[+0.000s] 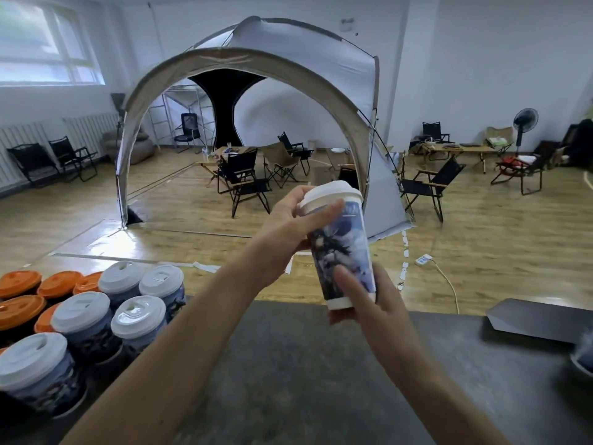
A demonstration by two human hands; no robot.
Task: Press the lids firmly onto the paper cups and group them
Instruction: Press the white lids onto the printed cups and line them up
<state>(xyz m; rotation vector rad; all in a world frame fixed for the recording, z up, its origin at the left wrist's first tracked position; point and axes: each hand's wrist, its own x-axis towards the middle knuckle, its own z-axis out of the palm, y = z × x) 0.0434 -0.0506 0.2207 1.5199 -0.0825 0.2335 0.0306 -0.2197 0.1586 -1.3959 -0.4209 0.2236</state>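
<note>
While holding a tall blue-printed paper cup (pixel 343 252) tilted above the far edge of the dark grey stone counter (pixel 288 380), curls left hand (pixel 288 226) round its top beside the white plastic lid (pixel 330 192) and grips its base with right hand (pixel 369 303), fingers bent. At the counter's left end: grouped white-lidded cups (pixel 138 313) beside orange-lidded ones (pixel 19 311).

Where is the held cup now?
Head view, right of centre: the cup is held above the table, left hand at its lid, right hand at its base.
</note>
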